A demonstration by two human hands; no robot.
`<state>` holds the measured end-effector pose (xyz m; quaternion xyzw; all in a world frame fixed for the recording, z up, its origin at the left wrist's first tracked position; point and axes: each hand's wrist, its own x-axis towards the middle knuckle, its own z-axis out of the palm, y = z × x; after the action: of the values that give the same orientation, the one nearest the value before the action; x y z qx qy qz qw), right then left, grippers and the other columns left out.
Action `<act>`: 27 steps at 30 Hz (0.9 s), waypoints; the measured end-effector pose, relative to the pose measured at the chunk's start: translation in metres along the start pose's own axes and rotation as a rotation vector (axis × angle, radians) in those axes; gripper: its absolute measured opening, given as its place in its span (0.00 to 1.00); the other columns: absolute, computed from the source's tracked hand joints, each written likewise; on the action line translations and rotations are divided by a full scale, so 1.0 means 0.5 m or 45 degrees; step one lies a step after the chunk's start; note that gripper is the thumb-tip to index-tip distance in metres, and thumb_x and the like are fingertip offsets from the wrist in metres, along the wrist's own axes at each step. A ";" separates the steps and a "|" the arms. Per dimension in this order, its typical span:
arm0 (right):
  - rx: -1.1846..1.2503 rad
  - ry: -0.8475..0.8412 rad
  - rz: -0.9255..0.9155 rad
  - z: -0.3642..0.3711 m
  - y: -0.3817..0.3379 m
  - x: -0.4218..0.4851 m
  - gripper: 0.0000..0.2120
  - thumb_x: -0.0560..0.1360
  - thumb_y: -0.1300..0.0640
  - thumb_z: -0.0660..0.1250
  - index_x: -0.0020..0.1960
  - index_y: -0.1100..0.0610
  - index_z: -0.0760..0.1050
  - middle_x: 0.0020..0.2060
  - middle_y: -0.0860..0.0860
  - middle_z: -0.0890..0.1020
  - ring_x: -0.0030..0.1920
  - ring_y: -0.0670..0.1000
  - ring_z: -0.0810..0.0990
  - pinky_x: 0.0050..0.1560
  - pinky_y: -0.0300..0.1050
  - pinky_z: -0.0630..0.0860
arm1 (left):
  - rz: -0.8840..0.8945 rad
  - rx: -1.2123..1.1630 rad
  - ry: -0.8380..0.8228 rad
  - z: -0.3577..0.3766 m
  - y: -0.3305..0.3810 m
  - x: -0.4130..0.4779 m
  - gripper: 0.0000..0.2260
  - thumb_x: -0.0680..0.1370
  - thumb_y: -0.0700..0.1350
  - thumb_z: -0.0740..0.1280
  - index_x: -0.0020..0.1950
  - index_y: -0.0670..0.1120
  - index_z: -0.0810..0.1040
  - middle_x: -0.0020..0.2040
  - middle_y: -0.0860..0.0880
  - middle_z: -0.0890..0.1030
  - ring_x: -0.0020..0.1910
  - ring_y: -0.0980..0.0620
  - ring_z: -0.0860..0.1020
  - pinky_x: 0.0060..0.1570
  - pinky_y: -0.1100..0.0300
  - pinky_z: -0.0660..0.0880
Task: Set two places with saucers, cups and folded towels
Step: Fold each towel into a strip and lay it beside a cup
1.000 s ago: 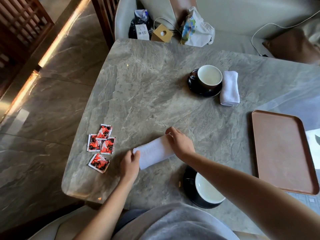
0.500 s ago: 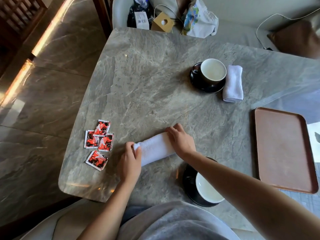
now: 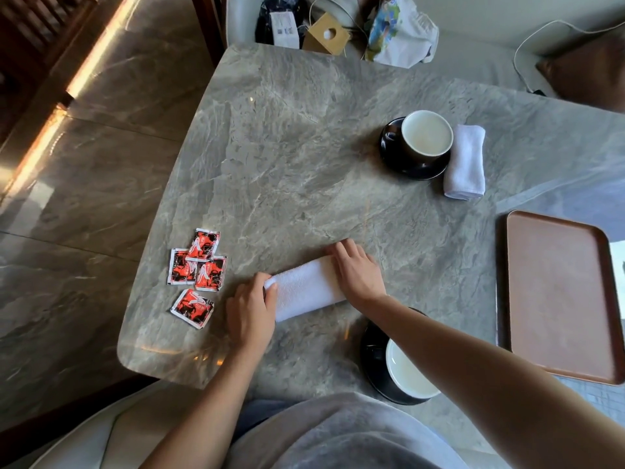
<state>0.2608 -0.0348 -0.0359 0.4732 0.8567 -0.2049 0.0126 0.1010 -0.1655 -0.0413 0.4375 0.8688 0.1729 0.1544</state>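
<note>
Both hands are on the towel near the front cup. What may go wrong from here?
The right forearm passes over the near cup on its saucer; drawing it back low may knock the cup.
The left hand is close to the red packets; sliding the near towel leftwards may push them.
This towel lies left of its saucer, the far towel right of the far cup: the places may mismatch.

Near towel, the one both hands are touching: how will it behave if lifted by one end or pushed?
Probably floppy: the near towel is soft folded cloth, so lifted by one end it would likely droop and unfold. Pushed across the smooth stone table, it should slide rather than roll, though layers may bunch. Likely light, not fragile.
</note>
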 end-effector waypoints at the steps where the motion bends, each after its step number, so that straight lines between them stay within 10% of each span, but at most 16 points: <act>1: 0.016 -0.014 0.000 -0.002 -0.002 0.001 0.14 0.76 0.58 0.53 0.60 0.53 0.69 0.56 0.51 0.72 0.57 0.54 0.72 0.54 0.49 0.69 | -0.027 0.014 -0.031 -0.002 0.000 0.002 0.07 0.77 0.48 0.63 0.50 0.46 0.76 0.41 0.39 0.82 0.41 0.37 0.79 0.39 0.48 0.74; 7: 0.149 0.138 -0.081 -0.036 -0.017 -0.023 0.13 0.77 0.56 0.58 0.61 0.50 0.69 0.61 0.49 0.73 0.62 0.52 0.67 0.62 0.49 0.65 | -0.148 -0.218 0.030 -0.016 0.010 -0.016 0.17 0.77 0.47 0.63 0.64 0.43 0.70 0.59 0.40 0.77 0.56 0.36 0.75 0.54 0.47 0.70; 13: -0.246 -0.054 -0.586 -0.031 -0.048 -0.097 0.29 0.80 0.45 0.50 0.75 0.59 0.58 0.75 0.55 0.60 0.76 0.57 0.55 0.75 0.60 0.50 | 0.564 0.156 -0.024 0.001 0.025 -0.058 0.27 0.76 0.50 0.56 0.74 0.44 0.60 0.75 0.45 0.62 0.73 0.48 0.63 0.70 0.43 0.55; 17: -0.337 -0.296 -0.440 -0.007 -0.040 -0.101 0.35 0.80 0.40 0.45 0.77 0.60 0.41 0.77 0.55 0.42 0.77 0.55 0.37 0.76 0.53 0.38 | 0.498 0.362 -0.216 0.016 0.025 -0.051 0.28 0.76 0.51 0.53 0.75 0.42 0.59 0.76 0.45 0.61 0.74 0.45 0.62 0.68 0.37 0.59; 27: -0.330 -0.284 -0.407 0.010 -0.029 -0.093 0.37 0.79 0.38 0.47 0.76 0.61 0.39 0.77 0.56 0.41 0.77 0.56 0.38 0.75 0.50 0.33 | 0.464 0.369 -0.331 0.022 0.009 -0.031 0.30 0.77 0.55 0.53 0.76 0.44 0.54 0.77 0.47 0.57 0.75 0.48 0.59 0.70 0.38 0.56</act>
<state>0.2736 -0.0810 -0.0257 0.3004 0.9332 -0.1435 0.1350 0.1179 -0.1738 -0.0472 0.6229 0.7642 0.0141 0.1667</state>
